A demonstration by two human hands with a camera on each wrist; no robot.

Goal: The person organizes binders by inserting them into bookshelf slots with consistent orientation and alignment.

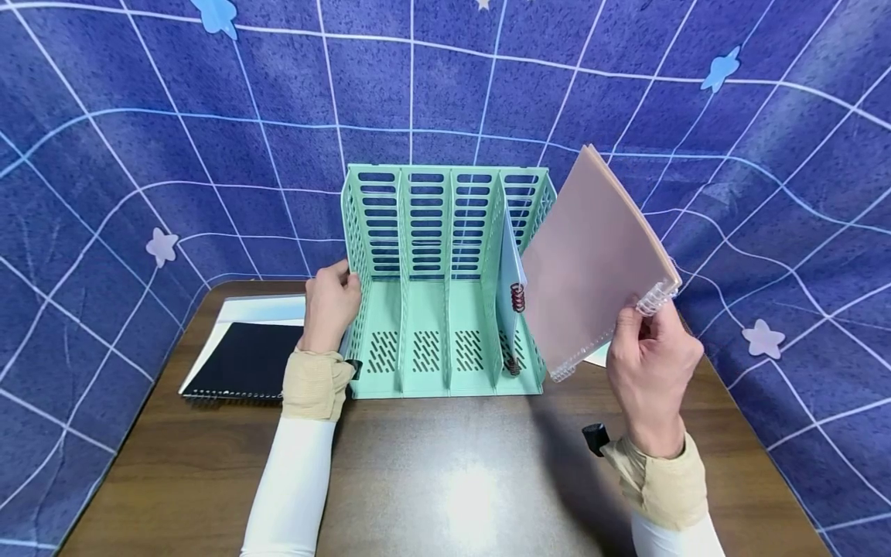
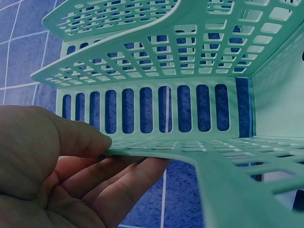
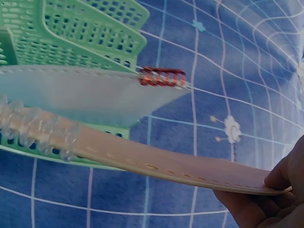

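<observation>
A mint-green file organizer [image 1: 426, 313] with slotted walls stands upright on the table. My left hand [image 1: 331, 308] grips its left side wall; in the left wrist view the thumb lies inside the wall and the fingers [image 2: 126, 183] outside. My right hand [image 1: 653, 367] pinches a pink notebook [image 1: 592, 259] at its edge by the clear binding rings [image 1: 654, 298]. The notebook is held up and tilted at the organizer's right side. A pale blue notebook [image 1: 510, 259] with a red coil [image 3: 162, 77] stands in the rightmost compartment; the other compartments hold nothing.
Left of the organizer, a black spiral notebook [image 1: 247, 360] lies on white and light-blue ones [image 1: 263, 308]. Behind my right hand, a pale edge [image 1: 600, 356] of something flat shows on the wooden table [image 1: 418, 464]. A blue patterned cloth [image 1: 278, 85] hangs behind.
</observation>
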